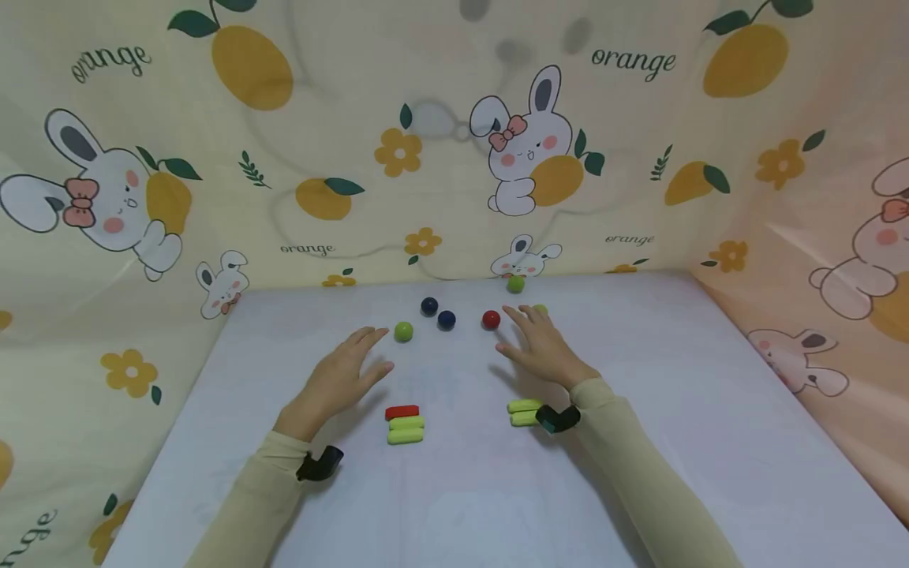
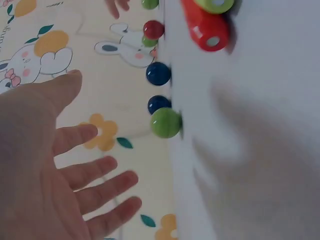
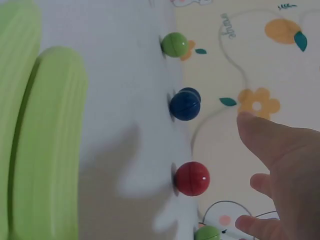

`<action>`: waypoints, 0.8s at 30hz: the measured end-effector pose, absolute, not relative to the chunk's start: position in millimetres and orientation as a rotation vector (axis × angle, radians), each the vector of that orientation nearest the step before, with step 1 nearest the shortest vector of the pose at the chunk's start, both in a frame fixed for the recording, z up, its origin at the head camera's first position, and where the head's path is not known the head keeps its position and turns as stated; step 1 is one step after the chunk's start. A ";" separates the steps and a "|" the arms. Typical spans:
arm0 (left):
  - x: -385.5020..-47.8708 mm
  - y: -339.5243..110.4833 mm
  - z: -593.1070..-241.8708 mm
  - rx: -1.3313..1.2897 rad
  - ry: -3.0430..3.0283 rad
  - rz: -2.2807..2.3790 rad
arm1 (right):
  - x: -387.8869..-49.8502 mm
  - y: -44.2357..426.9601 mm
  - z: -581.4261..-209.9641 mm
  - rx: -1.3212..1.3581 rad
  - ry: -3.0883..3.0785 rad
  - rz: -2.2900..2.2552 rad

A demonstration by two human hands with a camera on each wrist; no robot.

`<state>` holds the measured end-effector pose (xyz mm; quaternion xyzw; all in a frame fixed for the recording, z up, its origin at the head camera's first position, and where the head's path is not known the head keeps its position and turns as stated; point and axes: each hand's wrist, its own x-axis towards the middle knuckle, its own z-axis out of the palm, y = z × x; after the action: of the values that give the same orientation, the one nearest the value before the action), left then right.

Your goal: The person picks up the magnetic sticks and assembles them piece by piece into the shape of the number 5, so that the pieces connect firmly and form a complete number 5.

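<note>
My left hand is held above the table, fingers spread and holding nothing, near a green ball. Its fingers also show spread in the left wrist view. My right hand, empty with fingers extended, hovers beside a red ball and partly covers a green ball. Two dark blue balls lie between the hands, and another green ball is at the back. A red stick and two yellow-green sticks lie right of my left wrist. Two more yellow-green sticks lie by my right wrist, partly hidden.
The white table reaches back to a printed cloth with rabbits and oranges, which also hangs along both sides. A dark wrist camera is on the left sleeve and another on the right.
</note>
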<state>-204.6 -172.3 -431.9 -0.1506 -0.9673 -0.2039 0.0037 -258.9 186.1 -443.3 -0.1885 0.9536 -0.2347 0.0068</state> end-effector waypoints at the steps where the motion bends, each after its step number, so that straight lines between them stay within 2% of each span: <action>1: -203.9 -171.9 -433.0 -0.479 -3.038 -0.671 | -259.7 186.1 -443.6 -0.584 2.975 -0.750; 16: -203.4 -174.4 -454.7 -0.716 -3.162 -1.170 | -271.8 184.2 -452.1 -0.558 2.900 -0.877; 24: -202.7 -173.0 -455.7 -0.841 -3.179 -1.175 | -274.6 183.3 -454.9 -0.538 2.873 -0.890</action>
<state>-202.7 -173.0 -455.7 -0.2372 -0.8964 -0.3312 -0.1744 -274.6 183.3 -454.9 -0.1758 0.9394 -0.2910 0.0429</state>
